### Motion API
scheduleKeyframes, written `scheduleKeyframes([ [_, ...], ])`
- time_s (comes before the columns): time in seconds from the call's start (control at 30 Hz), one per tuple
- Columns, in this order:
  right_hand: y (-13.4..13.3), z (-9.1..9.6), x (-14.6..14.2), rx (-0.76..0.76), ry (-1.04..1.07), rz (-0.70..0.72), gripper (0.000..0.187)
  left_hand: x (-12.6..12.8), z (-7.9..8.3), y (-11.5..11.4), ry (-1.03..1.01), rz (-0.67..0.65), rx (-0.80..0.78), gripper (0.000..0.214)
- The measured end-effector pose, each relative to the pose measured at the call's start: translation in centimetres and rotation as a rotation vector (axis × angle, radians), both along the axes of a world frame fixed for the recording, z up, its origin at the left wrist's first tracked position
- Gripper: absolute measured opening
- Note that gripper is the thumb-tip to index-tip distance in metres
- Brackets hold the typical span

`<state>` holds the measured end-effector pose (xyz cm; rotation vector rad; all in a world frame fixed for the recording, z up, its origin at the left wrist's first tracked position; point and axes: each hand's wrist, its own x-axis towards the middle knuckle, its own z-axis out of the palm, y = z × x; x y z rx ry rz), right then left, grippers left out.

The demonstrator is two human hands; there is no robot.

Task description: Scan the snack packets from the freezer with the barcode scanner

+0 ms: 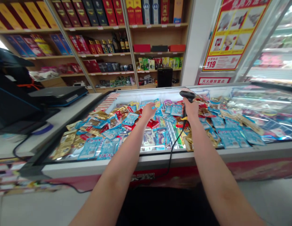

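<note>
My right hand is closed around the handle of a black barcode scanner, whose cable hangs down over the front edge of the freezer. Out to the left, my left hand pinches a small blue snack packet by its near side, above the glass top. Beneath and around both hands lie many loose snack packets: blue ones, gold ones and red ones. The fingertips of my left hand are partly hidden behind the hand.
The chest freezer spans the width before me, with goods under its glass. On the left, a counter bears a flat black scale and dark equipment. Shelves of boxes and bottles stand behind. A display fridge is at right.
</note>
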<state>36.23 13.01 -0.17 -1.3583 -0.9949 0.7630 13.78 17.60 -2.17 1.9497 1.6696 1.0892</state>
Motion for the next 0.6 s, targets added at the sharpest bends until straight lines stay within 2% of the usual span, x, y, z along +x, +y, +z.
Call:
scheduleKeyframes([
  [0.1, -0.2, 0.2, -1.8, -0.032, 0.121, -0.088, 0.023, -3.4, 0.4, -0.2, 0.058, 0.076, 0.001, 0.04],
  [0.37, 0.3, 0.4, -7.5, -0.053, -0.021, 0.126, 0.031, -11.0, 1.5, -1.1, 0.142, 0.289, -0.023, 0.034],
  [0.5, 0.4, 0.6, -10.9, -0.097, 0.004, 0.267, 0.037, -13.5, 1.4, -1.4, 0.123, 0.293, -0.112, 0.013],
  [0.6, 0.4, 0.4, -13.1, -0.131, 0.029, 0.36, 0.039, -14.4, 1.2, -1.7, 0.08, 0.239, -0.226, 0.026],
])
